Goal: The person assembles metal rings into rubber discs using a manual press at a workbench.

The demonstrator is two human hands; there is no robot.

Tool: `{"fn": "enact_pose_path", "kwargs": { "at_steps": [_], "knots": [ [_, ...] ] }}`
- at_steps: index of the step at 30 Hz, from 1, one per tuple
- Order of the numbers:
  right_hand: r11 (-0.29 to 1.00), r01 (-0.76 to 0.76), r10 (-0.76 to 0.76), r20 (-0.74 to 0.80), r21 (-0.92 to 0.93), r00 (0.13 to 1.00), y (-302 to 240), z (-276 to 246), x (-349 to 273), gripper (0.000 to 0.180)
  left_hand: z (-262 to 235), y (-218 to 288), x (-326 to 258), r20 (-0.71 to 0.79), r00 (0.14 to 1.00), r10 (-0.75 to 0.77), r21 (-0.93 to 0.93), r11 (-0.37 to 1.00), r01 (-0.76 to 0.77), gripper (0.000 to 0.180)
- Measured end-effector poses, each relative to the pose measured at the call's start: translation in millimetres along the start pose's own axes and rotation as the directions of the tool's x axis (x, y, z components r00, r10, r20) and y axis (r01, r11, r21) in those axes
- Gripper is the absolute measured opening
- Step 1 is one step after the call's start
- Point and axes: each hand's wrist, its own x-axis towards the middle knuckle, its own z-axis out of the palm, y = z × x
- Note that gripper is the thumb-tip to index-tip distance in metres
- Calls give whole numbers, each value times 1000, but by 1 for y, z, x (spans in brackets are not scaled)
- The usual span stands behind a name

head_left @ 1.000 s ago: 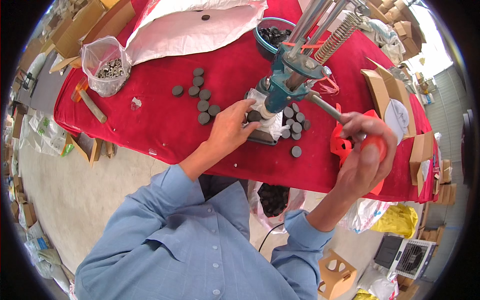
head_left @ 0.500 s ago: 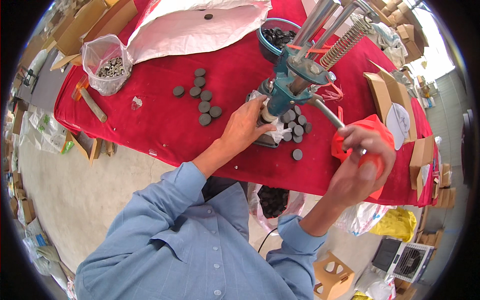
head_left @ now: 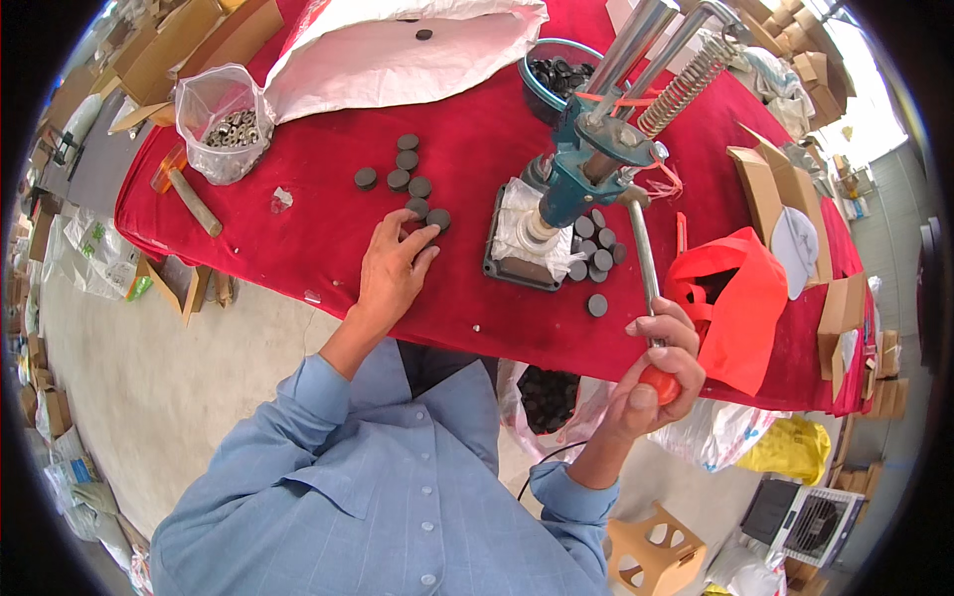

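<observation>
My left hand (head_left: 391, 273) has its fingers curled over the near end of a loose group of round black discs (head_left: 420, 187). Its fingertips close around the nearest disc, which they mostly hide. In my right hand (head_left: 658, 372) is the metal lever (head_left: 644, 248) of a teal hand press (head_left: 574, 189), gripped at its red ball knob (head_left: 660, 384). The lever hangs down toward me. Under the press head, a pale round die (head_left: 538, 234) stands over a white cloth (head_left: 515, 209) on the dark base (head_left: 525, 273). More black discs (head_left: 600, 260) lie right of the base.
A hammer (head_left: 194, 202) and a clear bag of small metal parts (head_left: 224, 149) lie left on the red cloth (head_left: 308, 223). Behind the press stands a blue basin (head_left: 542, 91) of black pieces. A red bag (head_left: 740, 308) and cardboard boxes (head_left: 770, 194) are at right.
My left hand has left the press die and moved left to the black discs. My right hand has swung the lever inward and nearer, and the press head shows more of the base.
</observation>
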Motion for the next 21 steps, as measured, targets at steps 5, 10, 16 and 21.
{"fn": "enact_pose_path", "kwargs": {
  "at_steps": [5, 10, 16, 21],
  "knots": [
    [999, 16, -17, 41, 28, 999, -6, 2, 55, 48, 3, 2, -6, -18, 999, -39, -53, 998, 38, 40],
    [979, -120, 107, 87, 164, 990, -4, 5, 117, 38, 7, 51, 23, -3, 998, -59, -244, 968, 56, 49],
    [949, -245, 235, 72, 199, 969, -3, 13, 138, 30, 47, 70, 59, 50, 997, 58, -293, 955, -40, 60],
    [949, -222, 216, 52, 224, 975, -1, 12, 135, 30, 50, 69, 59, 90, 995, 49, -316, 948, -18, 63]
  ]
}}
